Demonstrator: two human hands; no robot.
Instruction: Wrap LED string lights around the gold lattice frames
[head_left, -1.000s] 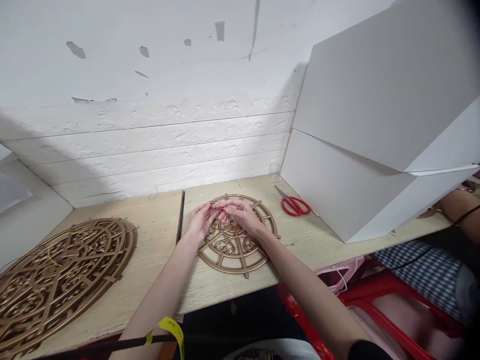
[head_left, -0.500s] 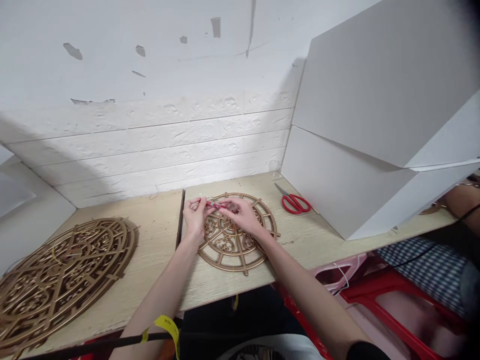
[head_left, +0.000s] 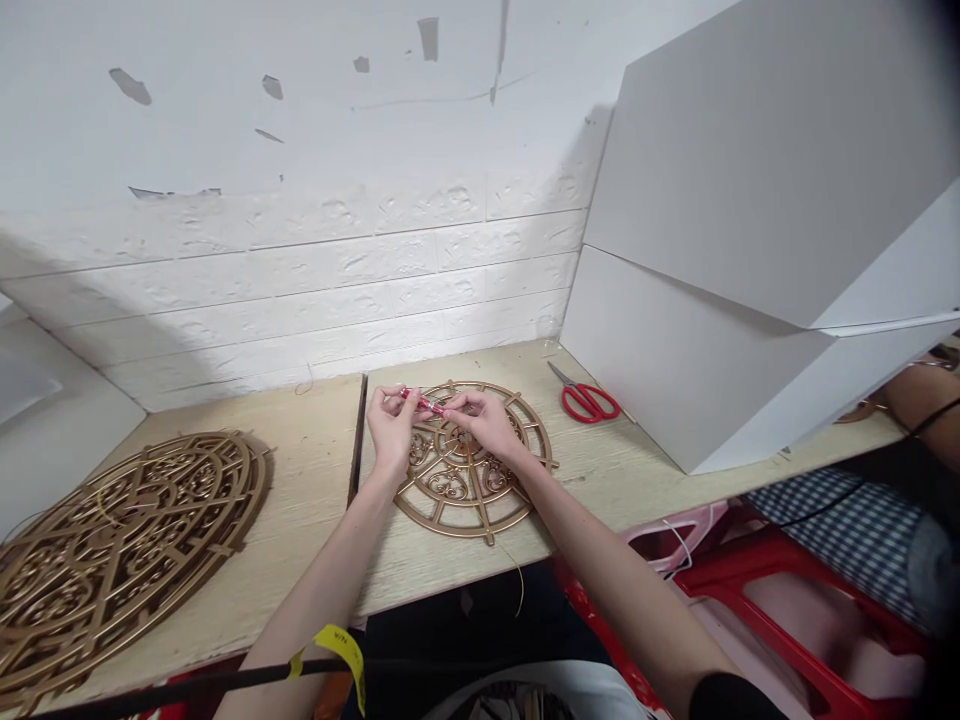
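Observation:
Above the far side of a round gold openwork panel (head_left: 441,524), my left hand (head_left: 391,430) closes on a slim red pen-like stick (head_left: 427,403) with pale, shiny bands. The fingertips of my right hand (head_left: 487,425) pinch its other end. What kind of thing the stick is, I cannot tell. The panel lies flat on the table, its far left part hidden by my hands. A thin yellow string (head_left: 519,575) trails from the panel's near rim over the table edge. Red-handled scissors (head_left: 589,402) rest to the right of the panel, blades partly apart.
More gold openwork panels (head_left: 150,530) are stacked at the left. A large white board box (head_left: 705,260) stands at the right against the white brick-patterned wall (head_left: 330,270). Below the table are red plastic stools (head_left: 810,640). Another person's arm (head_left: 919,400) shows at far right.
My right hand has shifted slightly, showing more of the red stick. The yellow string now shows hanging over the table edge. The whole view has tilted slightly.

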